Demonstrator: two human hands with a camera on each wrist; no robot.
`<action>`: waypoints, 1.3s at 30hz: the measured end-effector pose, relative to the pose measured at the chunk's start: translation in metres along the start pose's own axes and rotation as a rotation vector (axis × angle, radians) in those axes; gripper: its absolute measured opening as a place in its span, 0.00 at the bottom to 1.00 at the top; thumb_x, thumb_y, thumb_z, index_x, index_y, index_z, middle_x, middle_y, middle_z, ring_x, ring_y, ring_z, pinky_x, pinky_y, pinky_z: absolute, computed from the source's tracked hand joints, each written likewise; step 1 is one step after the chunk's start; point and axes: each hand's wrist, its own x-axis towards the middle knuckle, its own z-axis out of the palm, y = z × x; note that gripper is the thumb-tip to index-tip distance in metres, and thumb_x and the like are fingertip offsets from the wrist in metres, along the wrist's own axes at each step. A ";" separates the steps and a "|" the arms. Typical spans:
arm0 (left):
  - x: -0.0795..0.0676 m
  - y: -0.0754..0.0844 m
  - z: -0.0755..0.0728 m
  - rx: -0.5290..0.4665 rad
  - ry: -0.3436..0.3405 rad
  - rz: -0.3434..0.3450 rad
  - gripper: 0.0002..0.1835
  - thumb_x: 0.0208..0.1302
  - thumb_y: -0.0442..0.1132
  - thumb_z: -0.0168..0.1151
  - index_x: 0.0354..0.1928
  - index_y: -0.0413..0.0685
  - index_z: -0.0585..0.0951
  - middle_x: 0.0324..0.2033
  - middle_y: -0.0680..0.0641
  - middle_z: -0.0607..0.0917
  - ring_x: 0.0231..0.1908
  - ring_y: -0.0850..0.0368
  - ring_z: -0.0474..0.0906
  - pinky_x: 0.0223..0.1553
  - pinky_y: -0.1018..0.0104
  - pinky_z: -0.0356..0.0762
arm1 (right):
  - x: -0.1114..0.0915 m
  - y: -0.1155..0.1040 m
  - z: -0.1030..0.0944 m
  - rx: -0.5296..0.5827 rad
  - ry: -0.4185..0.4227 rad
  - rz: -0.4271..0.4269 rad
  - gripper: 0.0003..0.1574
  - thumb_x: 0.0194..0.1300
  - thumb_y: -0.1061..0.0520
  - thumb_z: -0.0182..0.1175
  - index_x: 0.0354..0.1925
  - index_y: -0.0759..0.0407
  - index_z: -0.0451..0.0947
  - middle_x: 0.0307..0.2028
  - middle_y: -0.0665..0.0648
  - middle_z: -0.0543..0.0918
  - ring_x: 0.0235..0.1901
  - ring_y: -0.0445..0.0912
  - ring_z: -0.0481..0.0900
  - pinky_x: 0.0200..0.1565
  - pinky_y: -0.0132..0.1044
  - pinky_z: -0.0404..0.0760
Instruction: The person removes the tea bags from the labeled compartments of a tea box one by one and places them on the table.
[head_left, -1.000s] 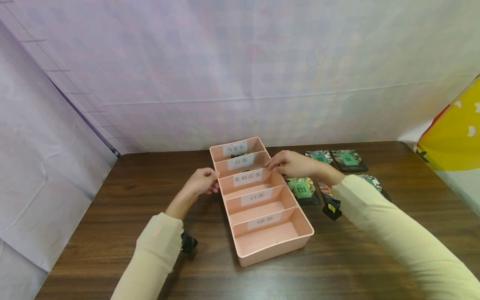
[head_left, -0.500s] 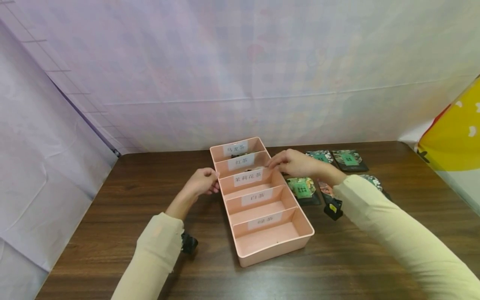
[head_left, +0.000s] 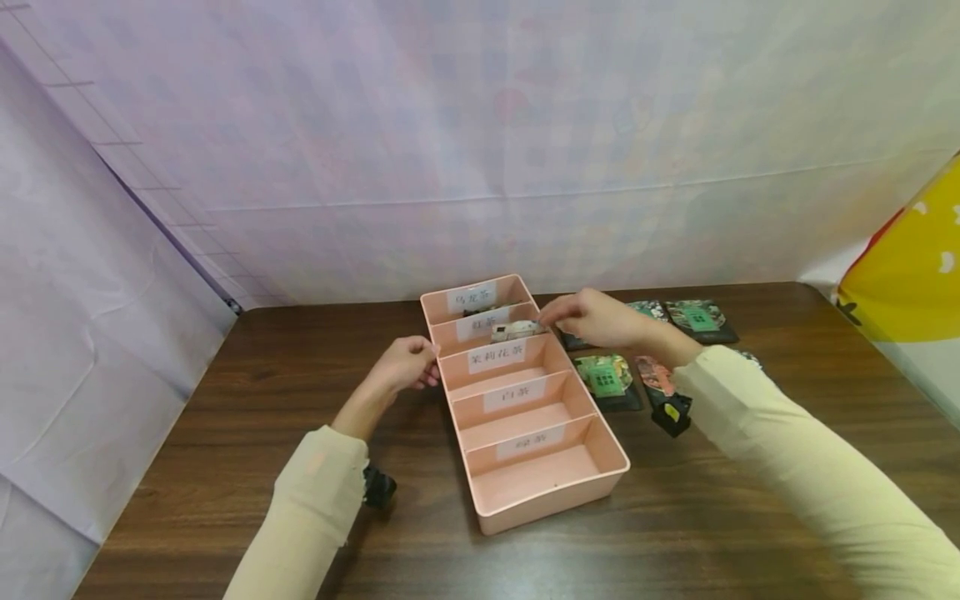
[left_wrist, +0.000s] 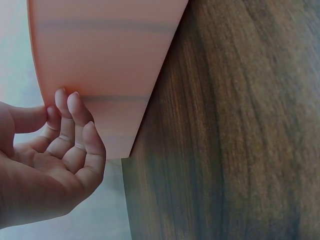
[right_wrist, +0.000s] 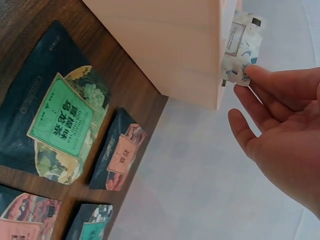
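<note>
A small white sachet [right_wrist: 243, 47] with a slightly crinkled, faintly glossy skin sits at the 2nd compartment from the far end of a pink box [head_left: 555, 502], partly above the rim. Blue-grey leafy marks run over its pale surface. On it are a thin-framed rectangular panel, its print too small to read, and a small black square near a corner; a further dark patch shows by the rim. In the right wrist view it tilts and pokes out past the box's edge. Whether it touches the divider beneath, I cannot tell.

The right hand [head_left: 600, 318] pinches the sachet by an edge between thumb and fingers. The left hand [head_left: 405, 364] pinches the box's left rim between thumb and forefinger, the other fingers loosely bent by the outer wall.

The box is matt, with rounded corners and 5 compartments in a row, each headed by a white label in dark Chinese characters; the label at the sachet's compartment reads 红茶. Something dark lies in the farthest compartment.

To the right, on the dark wood-grain table [head_left: 247, 433], lie flat black packets with floral bands, among them a green-labelled packet [head_left: 603, 379] and a red-patterned packet [head_left: 655, 375].
</note>
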 end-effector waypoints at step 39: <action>0.001 0.000 0.000 -0.010 -0.004 -0.003 0.10 0.69 0.37 0.47 0.31 0.39 0.71 0.18 0.49 0.75 0.18 0.61 0.73 0.23 0.69 0.71 | -0.021 -0.031 -0.048 -0.044 0.161 0.056 0.18 0.68 0.67 0.43 0.53 0.67 0.73 0.59 0.64 0.69 0.09 0.38 0.54 0.14 0.31 0.62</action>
